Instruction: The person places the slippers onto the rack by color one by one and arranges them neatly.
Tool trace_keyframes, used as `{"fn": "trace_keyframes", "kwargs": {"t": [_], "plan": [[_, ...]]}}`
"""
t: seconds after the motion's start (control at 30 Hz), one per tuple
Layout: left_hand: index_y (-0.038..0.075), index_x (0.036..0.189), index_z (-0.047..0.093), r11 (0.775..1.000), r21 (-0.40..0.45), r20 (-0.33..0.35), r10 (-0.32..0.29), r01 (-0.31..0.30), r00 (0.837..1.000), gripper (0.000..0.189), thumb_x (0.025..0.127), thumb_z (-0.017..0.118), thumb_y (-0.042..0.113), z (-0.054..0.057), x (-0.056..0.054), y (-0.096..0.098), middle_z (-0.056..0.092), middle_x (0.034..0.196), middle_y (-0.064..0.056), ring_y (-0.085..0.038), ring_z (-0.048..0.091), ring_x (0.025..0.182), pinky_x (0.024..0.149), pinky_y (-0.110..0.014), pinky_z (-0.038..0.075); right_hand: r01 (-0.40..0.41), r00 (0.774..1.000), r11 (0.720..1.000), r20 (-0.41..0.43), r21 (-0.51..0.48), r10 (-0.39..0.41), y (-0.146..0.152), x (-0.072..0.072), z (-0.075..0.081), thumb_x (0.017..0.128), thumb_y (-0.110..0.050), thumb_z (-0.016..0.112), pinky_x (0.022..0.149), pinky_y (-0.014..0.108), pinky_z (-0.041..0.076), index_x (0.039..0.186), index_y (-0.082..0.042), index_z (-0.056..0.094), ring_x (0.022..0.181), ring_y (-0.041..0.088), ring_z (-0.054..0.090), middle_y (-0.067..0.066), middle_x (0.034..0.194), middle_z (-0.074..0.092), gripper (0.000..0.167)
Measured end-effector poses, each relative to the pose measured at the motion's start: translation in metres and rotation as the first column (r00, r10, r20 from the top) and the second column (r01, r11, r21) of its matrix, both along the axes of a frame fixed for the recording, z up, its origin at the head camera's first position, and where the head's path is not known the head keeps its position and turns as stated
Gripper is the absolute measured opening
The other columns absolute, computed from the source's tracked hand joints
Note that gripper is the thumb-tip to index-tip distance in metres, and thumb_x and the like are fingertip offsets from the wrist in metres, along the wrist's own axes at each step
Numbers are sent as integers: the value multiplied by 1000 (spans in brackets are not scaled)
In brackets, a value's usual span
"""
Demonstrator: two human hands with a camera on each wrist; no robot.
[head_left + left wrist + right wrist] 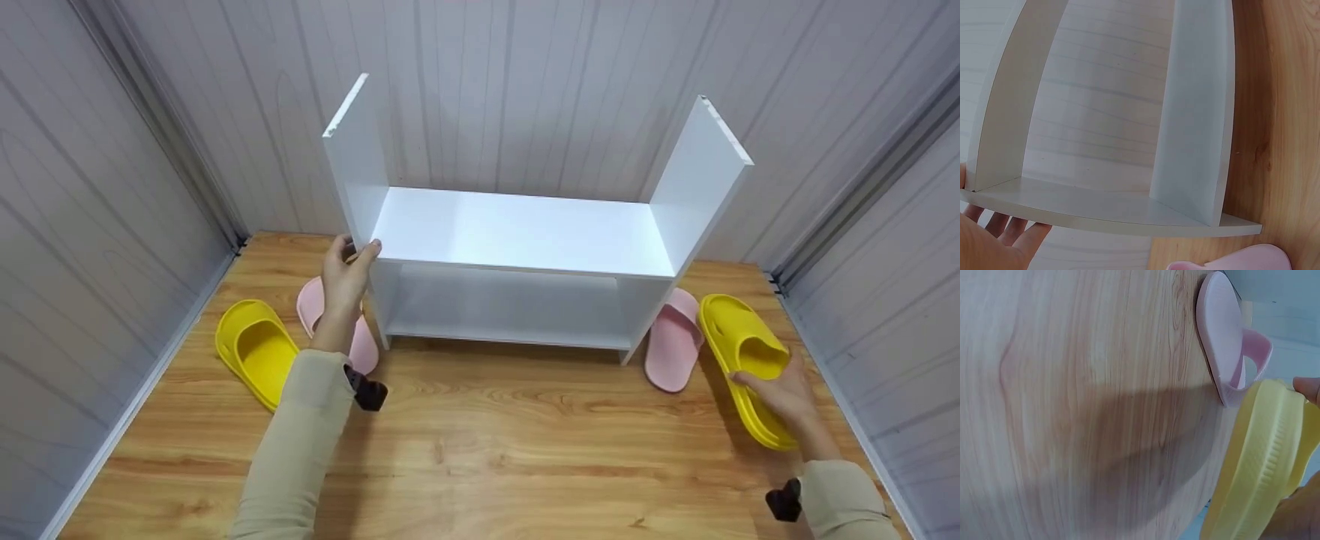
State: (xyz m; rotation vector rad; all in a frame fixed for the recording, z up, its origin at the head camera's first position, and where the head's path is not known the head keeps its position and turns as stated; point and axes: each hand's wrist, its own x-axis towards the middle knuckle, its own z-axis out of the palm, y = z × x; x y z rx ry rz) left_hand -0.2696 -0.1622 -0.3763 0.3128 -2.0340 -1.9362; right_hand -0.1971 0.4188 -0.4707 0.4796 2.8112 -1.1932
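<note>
A white shelf rack (525, 232) stands against the back wall, with two upright side panels and two boards. My left hand (346, 274) grips the front edge of its left panel, thumb on the inner side and fingers on the outer side, as the left wrist view also shows (994, 242). At the right, my right hand (784, 390) holds a yellow slipper (739, 330) by its sides, thumb on the near edge. In the right wrist view this yellow slipper (1258, 461) is tilted above the floor. Its pink neighbour (673, 345) lies beside the rack's right panel.
On the left, another yellow slipper (259, 349) lies on the wooden floor (495, 435), partly behind my left sleeve. A second pink slipper (364, 345) lies between it and the rack, partly hidden by my left wrist. Panelled walls (112, 225) enclose the floor at left, back and right.
</note>
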Motion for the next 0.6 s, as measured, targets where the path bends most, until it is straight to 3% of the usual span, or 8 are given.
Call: {"fn": "trace_keyframes", "kwargs": {"t": [0.3,0.6], "plan": [[0,115,50,1000,-2,-23,10,-10,1000,36,84,59,16,-1,-1,0,49,110,-15,-24,49,100,85,-34,40,-213,976,973,-27,89,216,14,5,9,77,-38,65,86,61,22,135,5,-15,110,52,24,44,127,11,107],[-1,114,50,1000,8,-26,10,-10,1000,35,84,59,15,-1,-1,1,49,109,-15,-24,49,99,84,-33,40,-346,936,936,-41,63,349,28,8,17,77,-27,67,80,58,25,137,-1,-11,106,49,25,41,128,8,102]]}}
